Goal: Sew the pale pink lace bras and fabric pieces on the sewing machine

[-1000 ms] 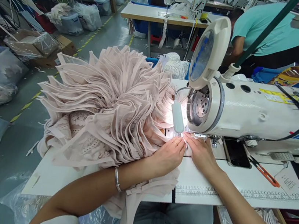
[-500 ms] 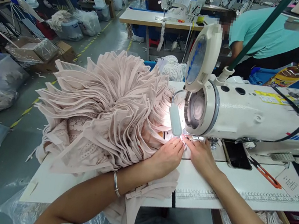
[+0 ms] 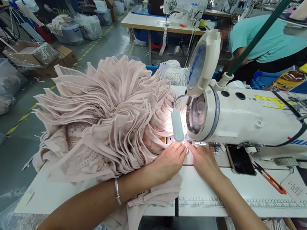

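A lit sewing machine (image 3: pixel 238 119) stands over the table, and both my hands are close to its needle area. My left hand (image 3: pixel 170 159) has its fingers pinched on the edge of pale pink fabric (image 3: pixel 156 197), part of which hangs below the wrist over the table's front edge. My right hand (image 3: pixel 204 161) is just to the right, fingertips nearly meeting those of the left and closed on the same fabric edge. The needle itself is hidden behind the grey-green guard plate (image 3: pixel 178 126). A large fanned pile of pink lace garment pieces (image 3: pixel 108 112) spreads left of the machine.
Right of my hands lie a phone (image 3: pixel 240 160), orange-handled thread snips (image 3: pixel 271 180) and a paper tag (image 3: pixel 297 186). A ruler strip (image 3: pixel 204 203) runs along the table front. A drink bottle (image 3: pixel 290 78) leans behind the machine. A co-worker in a turquoise shirt (image 3: pixel 269 42) bends behind it.
The whole view has shifted slightly, so the machine and table appear a little further left and lower. Both hands keep about the same place at the needle area.
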Action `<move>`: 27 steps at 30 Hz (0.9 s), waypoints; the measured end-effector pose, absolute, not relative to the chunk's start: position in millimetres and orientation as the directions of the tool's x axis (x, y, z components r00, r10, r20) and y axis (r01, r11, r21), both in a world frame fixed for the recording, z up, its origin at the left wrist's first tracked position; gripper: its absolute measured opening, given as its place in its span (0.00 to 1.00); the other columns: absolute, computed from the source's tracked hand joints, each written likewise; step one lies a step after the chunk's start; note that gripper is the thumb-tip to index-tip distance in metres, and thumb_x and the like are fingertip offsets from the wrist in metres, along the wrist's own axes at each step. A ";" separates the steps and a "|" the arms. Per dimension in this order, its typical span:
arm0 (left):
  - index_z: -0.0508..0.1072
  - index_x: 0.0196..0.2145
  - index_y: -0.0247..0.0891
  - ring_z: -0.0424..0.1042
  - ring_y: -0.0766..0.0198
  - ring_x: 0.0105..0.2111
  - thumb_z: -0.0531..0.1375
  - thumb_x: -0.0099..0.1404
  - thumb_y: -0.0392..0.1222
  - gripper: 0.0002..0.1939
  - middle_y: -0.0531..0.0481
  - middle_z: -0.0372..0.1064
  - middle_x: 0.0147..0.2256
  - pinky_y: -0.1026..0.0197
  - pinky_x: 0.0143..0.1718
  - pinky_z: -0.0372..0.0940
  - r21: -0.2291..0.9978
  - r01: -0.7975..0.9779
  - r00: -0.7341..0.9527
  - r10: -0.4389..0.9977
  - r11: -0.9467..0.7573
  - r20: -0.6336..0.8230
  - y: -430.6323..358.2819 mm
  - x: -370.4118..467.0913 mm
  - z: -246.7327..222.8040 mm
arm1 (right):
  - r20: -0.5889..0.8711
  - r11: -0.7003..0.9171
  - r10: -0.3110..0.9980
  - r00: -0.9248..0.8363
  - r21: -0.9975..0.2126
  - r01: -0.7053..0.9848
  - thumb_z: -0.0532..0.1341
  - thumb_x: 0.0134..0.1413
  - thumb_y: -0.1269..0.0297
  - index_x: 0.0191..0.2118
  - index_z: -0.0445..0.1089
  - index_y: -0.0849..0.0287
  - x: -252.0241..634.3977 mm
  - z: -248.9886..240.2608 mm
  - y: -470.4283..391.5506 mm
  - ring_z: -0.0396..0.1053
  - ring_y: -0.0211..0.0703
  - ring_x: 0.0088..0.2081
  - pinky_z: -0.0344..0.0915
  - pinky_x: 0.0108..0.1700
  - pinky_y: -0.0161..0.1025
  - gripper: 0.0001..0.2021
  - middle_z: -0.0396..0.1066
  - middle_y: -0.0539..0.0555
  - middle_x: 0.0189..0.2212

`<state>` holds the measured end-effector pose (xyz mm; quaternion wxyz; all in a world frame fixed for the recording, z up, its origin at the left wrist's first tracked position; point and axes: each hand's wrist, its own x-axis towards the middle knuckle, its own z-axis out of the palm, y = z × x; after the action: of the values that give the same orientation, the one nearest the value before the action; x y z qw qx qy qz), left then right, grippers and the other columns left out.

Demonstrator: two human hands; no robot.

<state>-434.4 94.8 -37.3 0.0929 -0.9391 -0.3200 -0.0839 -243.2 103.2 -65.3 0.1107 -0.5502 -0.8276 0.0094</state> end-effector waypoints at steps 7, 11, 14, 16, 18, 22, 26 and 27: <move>0.67 0.55 0.24 0.70 0.52 0.52 0.49 0.69 0.26 0.18 0.32 0.71 0.50 0.49 0.56 0.62 -0.090 0.636 0.764 0.608 -0.767 0.215 95.6 -433.5 -42.1 | 0.147 0.384 0.920 -0.363 -0.150 0.911 0.48 0.64 0.70 0.55 0.74 0.51 -247.2 -60.0 104.8 0.69 0.51 0.34 0.65 0.46 0.49 0.22 0.72 0.56 0.29; 0.66 0.56 0.25 0.70 0.54 0.52 0.48 0.72 0.28 0.18 0.35 0.71 0.50 0.50 0.57 0.61 -0.171 0.663 0.746 0.621 -0.729 0.240 92.3 -433.8 -39.9 | 0.160 0.395 0.914 -0.374 -0.130 0.909 0.48 0.60 0.75 0.57 0.73 0.51 -246.3 -62.3 106.4 0.71 0.52 0.37 0.67 0.45 0.48 0.26 0.75 0.57 0.33; 0.69 0.53 0.29 0.70 0.54 0.52 0.46 0.73 0.28 0.16 0.38 0.72 0.50 0.51 0.57 0.62 -0.252 0.657 0.753 0.603 -0.710 0.263 92.0 -437.9 -35.9 | 0.239 0.413 0.899 -0.368 -0.178 0.893 0.48 0.57 0.78 0.56 0.74 0.52 -244.6 -67.8 105.6 0.73 0.51 0.40 0.70 0.44 0.46 0.28 0.77 0.58 0.38; 0.71 0.46 0.32 0.72 0.56 0.48 0.47 0.72 0.26 0.14 0.41 0.73 0.46 0.54 0.53 0.64 -0.270 0.662 0.749 0.612 -0.699 0.253 94.3 -442.2 -33.2 | 0.291 0.413 0.894 -0.339 -0.249 0.876 0.48 0.56 0.79 0.54 0.75 0.51 -243.4 -71.3 104.3 0.74 0.50 0.41 0.72 0.44 0.45 0.28 0.78 0.57 0.41; 0.70 0.42 0.33 0.73 0.58 0.44 0.48 0.71 0.24 0.13 0.43 0.74 0.43 0.56 0.50 0.65 -0.243 0.678 0.735 0.635 -0.693 0.239 97.8 -446.6 -30.6 | 0.315 0.392 0.904 -0.290 -0.337 0.856 0.48 0.57 0.78 0.51 0.77 0.50 -242.2 -73.2 103.1 0.75 0.48 0.43 0.73 0.46 0.45 0.27 0.78 0.55 0.42; 0.69 0.42 0.34 0.72 0.59 0.44 0.49 0.72 0.26 0.11 0.43 0.73 0.46 0.57 0.51 0.64 -0.152 0.676 0.734 0.639 -0.721 0.230 104.2 -453.3 -26.1 | 0.309 0.364 0.920 -0.242 -0.441 0.821 0.48 0.57 0.78 0.51 0.77 0.48 -240.1 -71.1 101.0 0.76 0.47 0.47 0.73 0.50 0.48 0.27 0.79 0.51 0.45; 0.70 0.45 0.35 0.72 0.59 0.45 0.51 0.73 0.30 0.10 0.45 0.73 0.48 0.56 0.52 0.63 -0.075 0.662 0.740 0.635 -0.746 0.221 106.8 -457.6 -26.3 | 0.339 0.394 0.905 -0.256 -0.446 0.804 0.48 0.57 0.78 0.52 0.76 0.48 -239.0 -67.6 98.5 0.75 0.46 0.50 0.73 0.51 0.46 0.26 0.79 0.50 0.48; 0.70 0.45 0.36 0.72 0.58 0.46 0.52 0.73 0.30 0.09 0.45 0.73 0.48 0.55 0.53 0.62 -0.061 0.663 0.737 0.637 -0.746 0.225 107.0 -458.3 -27.1 | 0.343 0.397 0.904 -0.257 -0.445 0.803 0.48 0.58 0.78 0.52 0.76 0.49 -238.8 -67.8 98.0 0.75 0.45 0.50 0.73 0.52 0.46 0.26 0.79 0.50 0.48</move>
<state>-458.3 107.0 -27.1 0.0687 -0.9295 -0.3498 -0.0952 -238.8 98.0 -67.8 0.2795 -0.5417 -0.7876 0.0901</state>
